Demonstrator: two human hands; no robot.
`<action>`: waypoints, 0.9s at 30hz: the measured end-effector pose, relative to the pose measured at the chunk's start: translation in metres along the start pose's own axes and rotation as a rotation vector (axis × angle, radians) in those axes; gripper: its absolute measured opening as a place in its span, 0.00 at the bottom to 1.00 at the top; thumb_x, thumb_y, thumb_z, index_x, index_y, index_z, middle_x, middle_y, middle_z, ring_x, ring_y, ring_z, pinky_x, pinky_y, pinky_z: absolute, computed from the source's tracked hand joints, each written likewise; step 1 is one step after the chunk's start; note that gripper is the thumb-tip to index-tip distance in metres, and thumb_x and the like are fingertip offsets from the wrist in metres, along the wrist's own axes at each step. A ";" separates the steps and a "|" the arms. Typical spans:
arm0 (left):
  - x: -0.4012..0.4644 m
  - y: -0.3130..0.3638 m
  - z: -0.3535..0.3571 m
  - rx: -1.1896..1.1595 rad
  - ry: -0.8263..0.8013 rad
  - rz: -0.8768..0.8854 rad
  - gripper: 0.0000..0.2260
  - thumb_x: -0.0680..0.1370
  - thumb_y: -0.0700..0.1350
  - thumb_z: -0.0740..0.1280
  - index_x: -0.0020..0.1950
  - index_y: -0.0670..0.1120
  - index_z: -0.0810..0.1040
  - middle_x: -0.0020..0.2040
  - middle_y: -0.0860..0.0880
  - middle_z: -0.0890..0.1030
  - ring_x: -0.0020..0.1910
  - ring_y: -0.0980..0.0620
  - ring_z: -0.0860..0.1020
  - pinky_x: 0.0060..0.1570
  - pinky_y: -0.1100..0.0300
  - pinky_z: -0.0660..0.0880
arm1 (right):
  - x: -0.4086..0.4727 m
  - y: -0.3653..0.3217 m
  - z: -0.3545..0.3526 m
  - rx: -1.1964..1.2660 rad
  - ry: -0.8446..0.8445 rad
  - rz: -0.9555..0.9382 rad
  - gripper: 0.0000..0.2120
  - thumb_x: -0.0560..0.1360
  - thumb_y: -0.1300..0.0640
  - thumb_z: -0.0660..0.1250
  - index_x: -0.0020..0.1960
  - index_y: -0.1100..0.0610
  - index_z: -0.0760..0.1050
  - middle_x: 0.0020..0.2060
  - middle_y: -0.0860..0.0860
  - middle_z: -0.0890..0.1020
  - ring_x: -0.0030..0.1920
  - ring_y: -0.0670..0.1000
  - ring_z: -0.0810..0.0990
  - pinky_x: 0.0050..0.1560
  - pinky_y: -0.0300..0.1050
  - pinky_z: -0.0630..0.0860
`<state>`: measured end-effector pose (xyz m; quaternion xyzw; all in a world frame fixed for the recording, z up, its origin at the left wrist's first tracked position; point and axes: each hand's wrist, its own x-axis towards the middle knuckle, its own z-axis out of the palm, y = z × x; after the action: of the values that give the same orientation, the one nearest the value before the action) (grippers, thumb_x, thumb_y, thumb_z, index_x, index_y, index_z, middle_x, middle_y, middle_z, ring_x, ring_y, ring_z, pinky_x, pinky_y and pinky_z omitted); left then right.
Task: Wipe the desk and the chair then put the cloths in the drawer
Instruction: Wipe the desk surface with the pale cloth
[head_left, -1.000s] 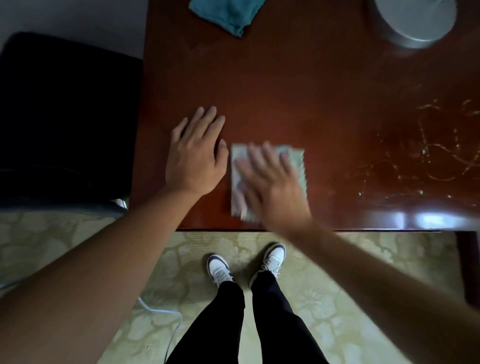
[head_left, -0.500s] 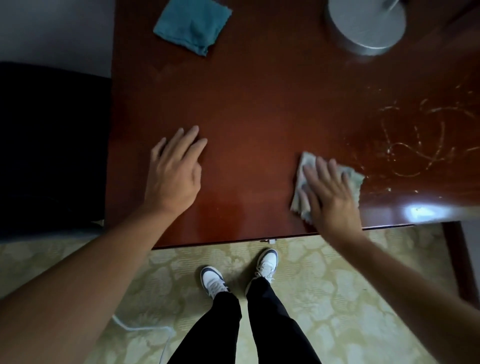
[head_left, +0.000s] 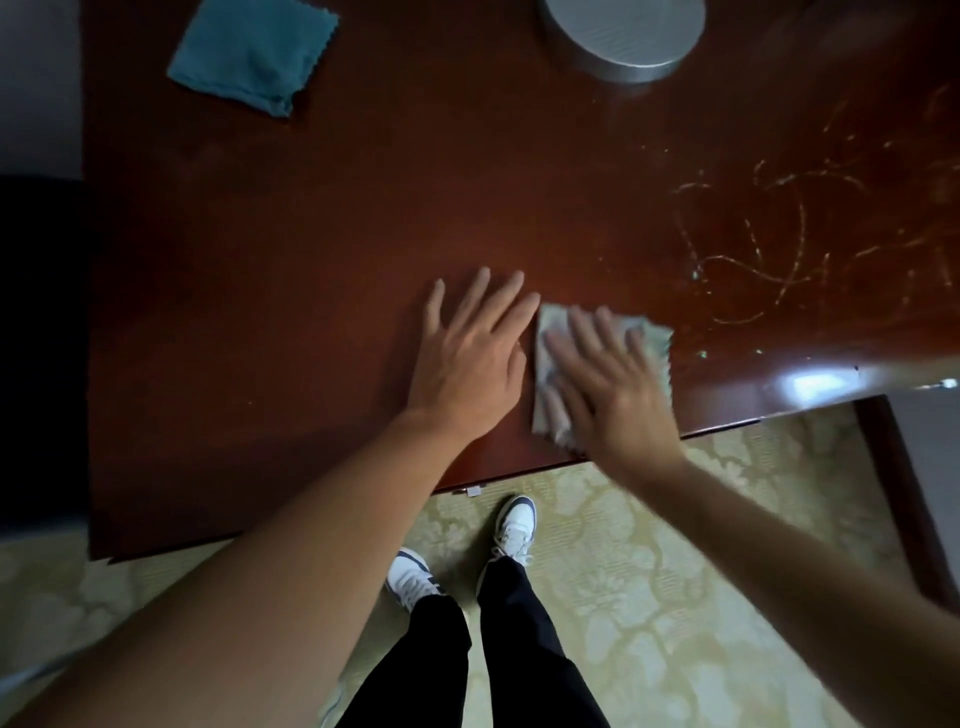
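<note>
A pale grey-green cloth (head_left: 644, 338) lies flat on the dark reddish surface (head_left: 311, 260), close to its near edge. The right hand (head_left: 608, 395) presses down on it with straight, spread fingers, palm flat, so the grip is fully open and curls round nothing; the hand is blurred. Just to the left of the cloth, the left hand (head_left: 467, 364) rests flat on the bare wood, fingers straight and slightly fanned, its grip likewise open and holding nothing. The forefinger side of that hand comes very near the cloth's left edge; whether they touch cannot be told.

At the far left of the surface lies a teal cloth (head_left: 249, 57), folded, well apart from both hands. A round grey metal base (head_left: 623, 36) stands at the far edge, to the right. Pale, thin scratch-like streaks (head_left: 779, 249) mark the wood on the right side.

Below the near edge, the person's black trousers (head_left: 467, 665) and white shoes (head_left: 514, 525) stand on a pale patterned carpet (head_left: 675, 597). A dark chair (head_left: 36, 338) sits just beside the surface's left edge.
</note>
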<state>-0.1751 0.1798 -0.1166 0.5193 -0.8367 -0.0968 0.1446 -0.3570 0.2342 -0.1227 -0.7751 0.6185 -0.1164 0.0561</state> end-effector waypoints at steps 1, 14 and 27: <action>-0.001 0.000 0.003 0.019 -0.013 -0.005 0.23 0.78 0.48 0.55 0.71 0.49 0.75 0.74 0.50 0.72 0.75 0.45 0.66 0.72 0.36 0.59 | -0.017 -0.006 0.000 0.012 -0.009 -0.054 0.22 0.82 0.48 0.56 0.74 0.53 0.68 0.75 0.55 0.66 0.76 0.59 0.61 0.75 0.59 0.57; -0.002 0.001 0.009 0.001 0.044 -0.032 0.20 0.80 0.49 0.57 0.71 0.49 0.75 0.73 0.51 0.73 0.76 0.47 0.66 0.74 0.38 0.57 | -0.008 0.018 -0.006 -0.002 -0.045 -0.067 0.23 0.82 0.46 0.55 0.75 0.51 0.65 0.76 0.54 0.64 0.77 0.58 0.58 0.76 0.59 0.54; -0.003 0.001 0.012 -0.011 0.108 -0.026 0.19 0.80 0.48 0.58 0.69 0.48 0.77 0.72 0.50 0.75 0.74 0.46 0.68 0.74 0.38 0.58 | -0.018 0.017 -0.005 0.019 -0.049 -0.037 0.23 0.81 0.46 0.57 0.75 0.50 0.66 0.76 0.53 0.63 0.78 0.57 0.57 0.75 0.61 0.56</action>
<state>-0.1790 0.1827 -0.1275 0.5337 -0.8203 -0.0752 0.1912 -0.3785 0.2482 -0.1240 -0.7884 0.6015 -0.1042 0.0766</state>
